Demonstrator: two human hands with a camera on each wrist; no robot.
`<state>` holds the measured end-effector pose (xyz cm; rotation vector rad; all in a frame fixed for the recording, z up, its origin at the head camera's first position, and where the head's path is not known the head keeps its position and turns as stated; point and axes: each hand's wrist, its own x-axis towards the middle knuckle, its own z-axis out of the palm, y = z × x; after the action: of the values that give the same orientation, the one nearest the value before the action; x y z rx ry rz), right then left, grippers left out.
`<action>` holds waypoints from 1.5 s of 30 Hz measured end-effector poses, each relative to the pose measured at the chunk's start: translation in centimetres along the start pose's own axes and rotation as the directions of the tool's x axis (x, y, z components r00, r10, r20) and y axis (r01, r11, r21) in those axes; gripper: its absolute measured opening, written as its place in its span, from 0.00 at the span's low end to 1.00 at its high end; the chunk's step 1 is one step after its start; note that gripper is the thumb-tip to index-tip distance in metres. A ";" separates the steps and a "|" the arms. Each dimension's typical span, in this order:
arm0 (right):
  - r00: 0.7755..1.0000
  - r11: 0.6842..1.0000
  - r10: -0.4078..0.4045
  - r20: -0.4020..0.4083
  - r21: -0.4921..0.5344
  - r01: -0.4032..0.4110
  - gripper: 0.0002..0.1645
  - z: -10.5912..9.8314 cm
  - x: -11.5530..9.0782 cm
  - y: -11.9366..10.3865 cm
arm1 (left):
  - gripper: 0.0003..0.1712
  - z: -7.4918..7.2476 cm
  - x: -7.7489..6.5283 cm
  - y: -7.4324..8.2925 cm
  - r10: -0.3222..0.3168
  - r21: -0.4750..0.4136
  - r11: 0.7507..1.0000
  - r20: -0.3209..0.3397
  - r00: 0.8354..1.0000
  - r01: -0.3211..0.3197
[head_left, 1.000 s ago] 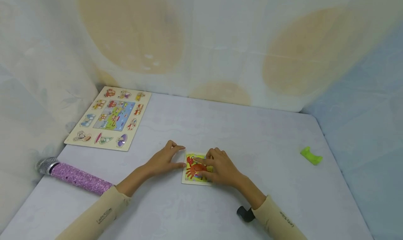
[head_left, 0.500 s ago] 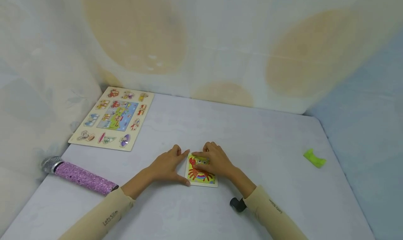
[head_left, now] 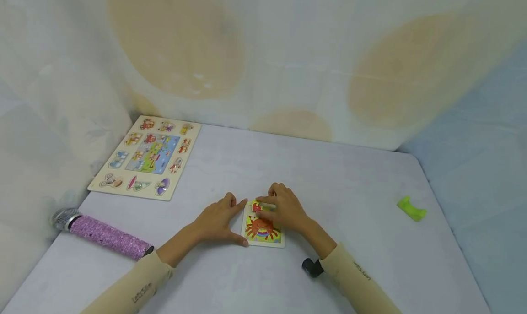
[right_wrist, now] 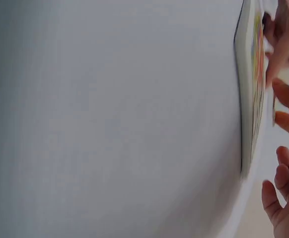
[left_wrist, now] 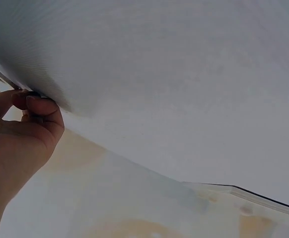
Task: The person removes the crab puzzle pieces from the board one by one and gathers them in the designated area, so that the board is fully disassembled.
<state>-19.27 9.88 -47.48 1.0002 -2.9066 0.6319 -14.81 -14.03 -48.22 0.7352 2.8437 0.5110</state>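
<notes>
Your right hand (head_left: 287, 209) pinches a small puzzle piece (head_left: 257, 207) above the crab puzzle board (head_left: 267, 244), hiding its upper right; your left hand (head_left: 216, 219) spreads thumb and index along its left edge. The board lies on the table (head_left: 362, 195), crab picture inside a pale rim; your right sleeve (head_left: 355, 277) half-covers an unidentifiable black object (head_left: 312, 267).

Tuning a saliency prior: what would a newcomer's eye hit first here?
Probably the red crab on the small yellow puzzle, near the table's middle, with the left hand at its left edge and the right hand pinching a piece over its upper part. Next, the glittery purple microphone at left and the lime-green object at far right.
</notes>
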 end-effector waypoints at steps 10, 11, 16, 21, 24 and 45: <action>0.981 0.983 0.181 -0.073 -0.013 -0.182 0.24 -2.8 -2.4 7.3 | 0.67 0.4 -1.5 -0.3 -0.062 0.027 0.998 -0.001 0.998 0.062; 0.977 0.979 0.202 -0.070 -0.009 -0.203 0.24 -3.0 -2.7 7.9 | 0.67 0.5 -1.6 -0.4 -0.066 0.022 0.998 -0.002 0.998 0.066; 0.964 0.965 0.262 -0.034 0.011 -0.262 0.25 -3.1 -3.3 9.9 | 0.67 0.8 -1.8 -0.5 -0.069 0.007 0.998 0.004 0.998 0.069; 0.968 0.968 0.247 -0.035 0.041 -0.246 0.31 -3.4 -3.2 9.3 | 0.67 0.7 -1.7 -0.3 -0.056 0.001 0.998 0.003 0.998 0.056; 0.986 0.986 0.162 -0.039 0.048 -0.160 0.30 -3.6 -2.6 7.0 | 0.67 0.5 -1.5 -0.3 -0.053 0.014 0.999 0.004 0.999 0.053; 0.996 1.000 -0.004 0.085 0.003 0.004 0.20 -1.7 -1.5 0.8 | 0.52 0.9 -1.9 1.7 0.095 0.246 0.966 -0.060 0.994 -0.077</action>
<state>-18.74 11.98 -46.39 1.0587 -2.9769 0.6088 -12.17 -13.29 -48.31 0.9015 2.9861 0.2034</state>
